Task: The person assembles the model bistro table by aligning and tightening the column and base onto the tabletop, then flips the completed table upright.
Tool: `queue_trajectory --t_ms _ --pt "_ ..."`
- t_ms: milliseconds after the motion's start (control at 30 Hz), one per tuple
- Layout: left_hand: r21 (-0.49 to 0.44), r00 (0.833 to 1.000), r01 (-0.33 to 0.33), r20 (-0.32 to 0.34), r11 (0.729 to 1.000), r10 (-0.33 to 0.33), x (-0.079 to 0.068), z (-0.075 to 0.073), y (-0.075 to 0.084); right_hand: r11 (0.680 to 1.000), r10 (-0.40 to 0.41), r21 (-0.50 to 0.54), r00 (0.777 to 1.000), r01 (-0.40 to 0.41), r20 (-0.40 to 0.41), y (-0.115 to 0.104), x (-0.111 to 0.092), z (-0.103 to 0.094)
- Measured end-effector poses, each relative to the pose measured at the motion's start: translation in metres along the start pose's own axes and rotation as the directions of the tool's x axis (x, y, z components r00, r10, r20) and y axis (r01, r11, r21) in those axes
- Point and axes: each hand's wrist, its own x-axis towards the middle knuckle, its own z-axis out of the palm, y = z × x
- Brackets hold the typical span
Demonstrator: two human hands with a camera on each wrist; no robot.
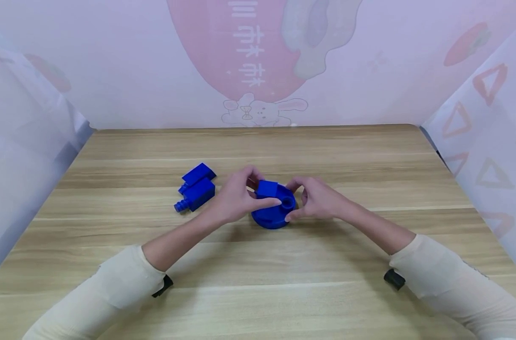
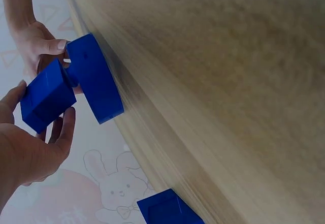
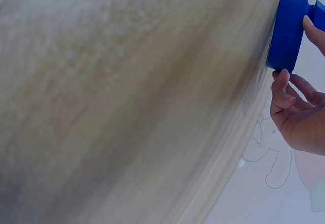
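Observation:
A round blue base (image 1: 268,222) lies flat on the table, with a round socket visible on its right part. My left hand (image 1: 234,196) pinches a blue block (image 2: 48,96) between thumb and fingers. Its narrow neck meets the base's top in the left wrist view; how deep it sits I cannot tell. Curled about the right side of the base, my right hand (image 1: 319,197) holds its rim with thumb and fingers. The right wrist view shows that thumb and the fingertips on the base (image 3: 287,33).
Left of my hands, two more blue blocks with ridged stems lie side by side, a nearer block (image 1: 202,192) and a farther block (image 1: 199,174). The wood-grain table (image 1: 258,283) is bordered by printed cloth (image 1: 134,61) at the back and sides.

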Motion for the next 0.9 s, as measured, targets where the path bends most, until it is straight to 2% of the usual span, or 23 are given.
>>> queue_trajectory --t_ms 233,533,700,900 --pt "0.028 1.0 0.006 0.003 1.0 -0.006 -0.0013 -0.0007 0.0035 1.0 0.012 -0.015 1.0 -0.012 -0.001 -0.0023 -0.0007 -0.0008" --pt "-0.011 1.0 -0.026 0.007 1.0 0.026 -0.0004 -0.0011 0.0019 1.0 0.019 -0.011 1.0 -0.019 -0.012 -0.0044 0.0005 -0.0017" --pt "-0.026 0.996 -0.062 0.068 0.998 0.064 0.0003 -0.0023 0.0012 0.999 0.036 -0.028 0.999 -0.036 -0.008 -0.0062 0.0007 -0.003" --pt "-0.053 0.979 -0.125 0.155 0.991 0.132 -0.0007 -0.0048 0.0014 0.995 0.054 -0.08 0.999 -0.054 -0.002 -0.0081 0.0026 -0.0041"
